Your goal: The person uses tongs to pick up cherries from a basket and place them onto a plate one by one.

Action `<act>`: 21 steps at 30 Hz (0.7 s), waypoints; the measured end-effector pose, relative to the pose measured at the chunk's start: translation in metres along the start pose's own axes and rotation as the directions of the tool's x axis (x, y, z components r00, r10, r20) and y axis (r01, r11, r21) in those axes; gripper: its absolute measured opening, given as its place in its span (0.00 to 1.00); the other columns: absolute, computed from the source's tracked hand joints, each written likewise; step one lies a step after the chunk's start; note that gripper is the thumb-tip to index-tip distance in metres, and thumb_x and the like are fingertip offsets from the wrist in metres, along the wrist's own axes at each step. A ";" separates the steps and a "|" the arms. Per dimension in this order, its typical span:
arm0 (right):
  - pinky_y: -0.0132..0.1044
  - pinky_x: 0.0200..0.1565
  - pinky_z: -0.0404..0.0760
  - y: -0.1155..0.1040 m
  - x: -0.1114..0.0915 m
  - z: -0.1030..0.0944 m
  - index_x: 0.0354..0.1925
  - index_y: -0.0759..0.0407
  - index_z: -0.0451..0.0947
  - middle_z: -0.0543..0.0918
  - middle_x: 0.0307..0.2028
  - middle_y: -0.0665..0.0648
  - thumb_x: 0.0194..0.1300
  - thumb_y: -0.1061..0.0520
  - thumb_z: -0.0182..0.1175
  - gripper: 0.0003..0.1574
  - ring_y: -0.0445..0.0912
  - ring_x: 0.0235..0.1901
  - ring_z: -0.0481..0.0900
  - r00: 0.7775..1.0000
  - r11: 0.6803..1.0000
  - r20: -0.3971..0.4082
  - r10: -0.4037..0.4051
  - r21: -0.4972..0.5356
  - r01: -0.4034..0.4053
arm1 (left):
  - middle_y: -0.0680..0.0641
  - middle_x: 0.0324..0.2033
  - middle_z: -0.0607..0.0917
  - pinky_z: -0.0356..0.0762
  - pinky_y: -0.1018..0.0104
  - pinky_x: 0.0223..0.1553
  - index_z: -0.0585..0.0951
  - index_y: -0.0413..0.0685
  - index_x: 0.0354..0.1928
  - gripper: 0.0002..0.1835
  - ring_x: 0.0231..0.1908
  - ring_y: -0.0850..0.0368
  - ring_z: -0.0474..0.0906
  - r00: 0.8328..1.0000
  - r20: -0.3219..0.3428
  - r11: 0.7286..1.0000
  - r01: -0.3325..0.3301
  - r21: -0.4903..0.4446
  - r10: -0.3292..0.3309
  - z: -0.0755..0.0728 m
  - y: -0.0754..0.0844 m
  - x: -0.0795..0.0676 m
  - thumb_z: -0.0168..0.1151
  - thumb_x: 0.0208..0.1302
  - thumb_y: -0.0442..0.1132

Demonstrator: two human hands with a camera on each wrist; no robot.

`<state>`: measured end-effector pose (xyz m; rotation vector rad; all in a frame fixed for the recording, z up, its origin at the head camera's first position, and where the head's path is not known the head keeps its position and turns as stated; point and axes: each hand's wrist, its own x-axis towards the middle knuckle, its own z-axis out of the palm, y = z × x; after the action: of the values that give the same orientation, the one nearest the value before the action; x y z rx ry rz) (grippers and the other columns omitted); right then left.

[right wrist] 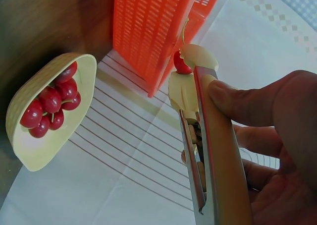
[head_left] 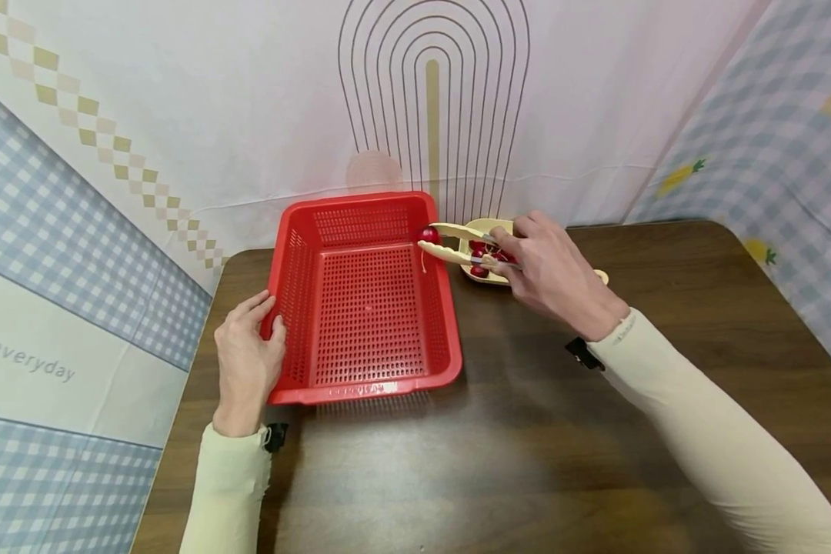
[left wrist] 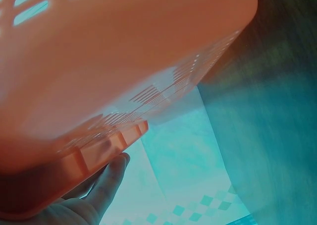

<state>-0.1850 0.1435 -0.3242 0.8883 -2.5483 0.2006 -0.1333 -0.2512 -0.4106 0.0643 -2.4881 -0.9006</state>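
My right hand grips a pair of cream-tipped tongs, thumb on one arm and fingers on the other. Between the tong tips is a red cherry with its stem hanging down, at the right rim of the red plastic basket. The right wrist view shows this cherry pinched by the tips beside the basket wall. My left hand holds the basket's left rim, its thumb on the inner side. In the left wrist view, fingers lie against the rim from outside.
Right of the basket stands a cream dish with several red cherries in it, partly covered by my right hand in the head view. Both stand on a dark wooden table. A patterned cloth hangs behind the table.
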 end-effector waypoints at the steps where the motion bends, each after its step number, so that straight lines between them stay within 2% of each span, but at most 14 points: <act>1: 0.45 0.34 0.69 0.001 -0.001 -0.001 0.46 0.65 0.80 0.77 0.28 0.62 0.58 0.62 0.71 0.17 0.55 0.30 0.68 1.000 1.000 0.000 0.006 0.004 -0.006 | 0.37 0.59 0.85 0.79 0.40 0.59 0.83 0.30 0.56 0.18 0.61 0.36 0.80 1.000 -0.002 1.000 -0.001 0.000 0.001 0.000 0.000 0.000 0.64 0.65 0.29; 14: 0.50 0.37 0.71 0.010 -0.021 -0.001 0.49 0.65 0.81 0.78 0.29 0.63 0.59 0.62 0.71 0.19 0.58 0.34 0.71 0.995 0.994 -0.015 0.100 0.054 -0.099 | 0.37 0.59 0.85 0.78 0.40 0.60 0.84 0.30 0.56 0.18 0.61 0.36 0.80 1.000 -0.003 1.000 -0.008 0.000 0.008 -0.001 0.000 0.001 0.64 0.65 0.29; 21: 0.52 0.42 0.73 0.013 -0.031 -0.001 0.54 0.66 0.82 0.81 0.34 0.66 0.61 0.62 0.69 0.23 0.60 0.37 0.73 0.983 0.982 0.004 0.182 0.059 -0.181 | 0.37 0.59 0.85 0.78 0.40 0.60 0.84 0.30 0.56 0.18 0.61 0.35 0.80 1.000 0.000 1.000 -0.009 0.000 0.009 -0.001 0.000 0.000 0.64 0.65 0.29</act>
<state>-0.1709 0.1711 -0.3374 0.6753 -2.6343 0.3329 -0.1334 -0.2517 -0.4100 0.0536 -2.4866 -0.8964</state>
